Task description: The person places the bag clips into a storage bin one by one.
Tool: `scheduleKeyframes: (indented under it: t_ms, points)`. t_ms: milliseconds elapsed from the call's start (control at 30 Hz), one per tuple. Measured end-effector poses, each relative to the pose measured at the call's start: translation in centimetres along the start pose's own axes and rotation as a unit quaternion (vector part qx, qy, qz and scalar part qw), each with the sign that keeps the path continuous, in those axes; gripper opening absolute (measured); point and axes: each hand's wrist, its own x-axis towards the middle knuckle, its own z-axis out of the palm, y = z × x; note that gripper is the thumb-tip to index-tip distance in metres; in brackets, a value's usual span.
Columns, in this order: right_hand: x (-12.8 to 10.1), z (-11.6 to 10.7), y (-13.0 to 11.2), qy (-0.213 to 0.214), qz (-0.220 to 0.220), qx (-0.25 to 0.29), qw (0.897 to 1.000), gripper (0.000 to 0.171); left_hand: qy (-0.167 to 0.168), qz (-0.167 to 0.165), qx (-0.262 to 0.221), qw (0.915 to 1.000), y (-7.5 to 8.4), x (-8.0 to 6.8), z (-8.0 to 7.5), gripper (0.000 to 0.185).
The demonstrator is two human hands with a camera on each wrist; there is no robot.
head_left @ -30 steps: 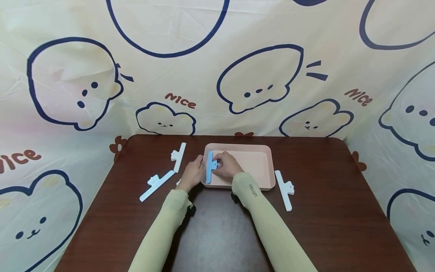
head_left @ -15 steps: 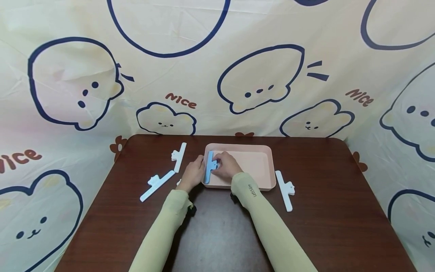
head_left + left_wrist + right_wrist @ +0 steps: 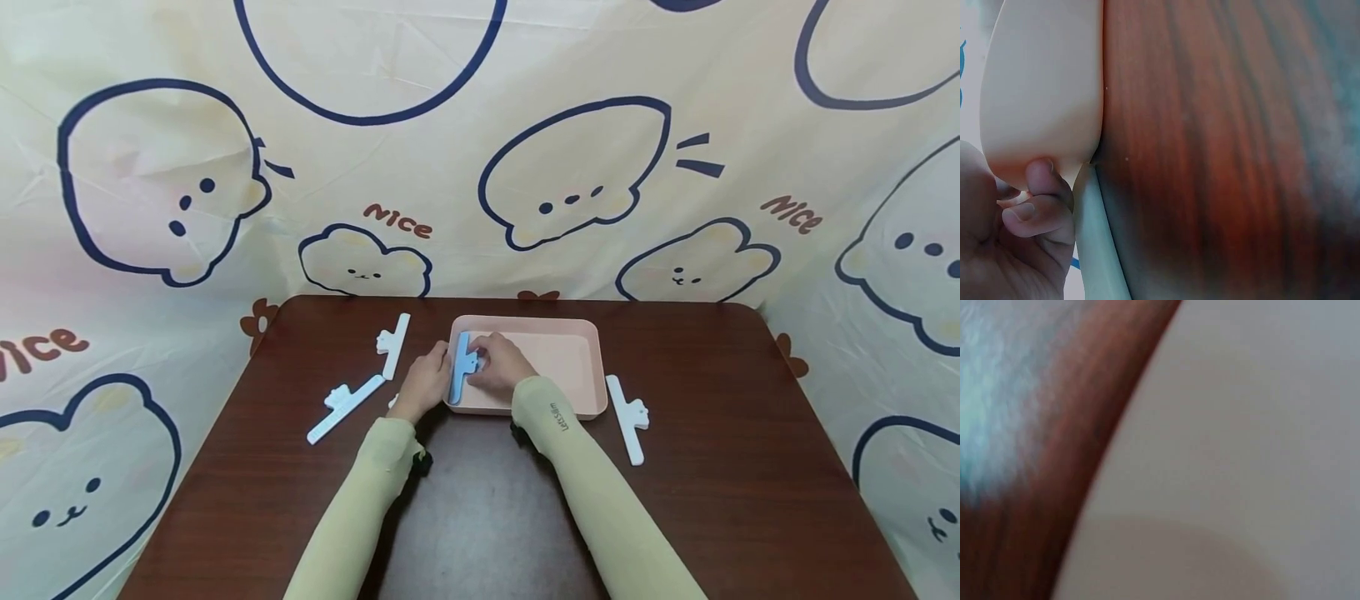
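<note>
Blue clip (image 3: 459, 367) being fitted onto the pink tray (image 3: 577, 367) rim

It's being pinched by the right hand (image 3: 501, 365) while the tray's being steadied by the left hand's (image 3: 426, 385) curled fingers.

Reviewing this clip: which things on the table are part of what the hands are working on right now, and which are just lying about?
In hand:
- blue clip, pinched by the right hand on the tray's left rim
- pink tray
- left hand, fingers against the tray's left wall

Lying about:
- two white clips left of the tray
- white clip right of the tray
- brown table
</note>
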Motion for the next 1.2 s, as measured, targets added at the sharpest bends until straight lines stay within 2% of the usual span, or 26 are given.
scheduleKeyframes:
  t_ms: [200,600,767,967,1200]
  points:
    - [-0.8,-1.4,-0.2,-0.009,-0.007,-0.020,1.000,0.065,0.000,0.001,0.008,1.0000,0.0,0.1,0.0,0.041]
    - [-3.8,-6.1,-0.1,-0.006,-0.032,-0.049,0.998,0.060,0.002,-0.001,0.014,0.9999,0.2,0.1,0.0,0.039]
    - [-6.2,-8.8,1.1,-0.003,-0.025,-0.067,0.997,0.058,-0.006,-0.005,0.015,0.9999,0.3,0.0,0.1,0.041]
    - [-9.4,-12.2,3.3,0.024,-0.034,-0.098,0.994,0.053,-0.004,-0.005,0.015,0.9999,0.6,-0.2,0.0,0.041]
    - [-12.8,-14.3,6.6,0.041,-0.004,-0.097,0.994,0.055,-0.003,0.004,0.023,0.9997,0.5,0.0,0.0,0.042]
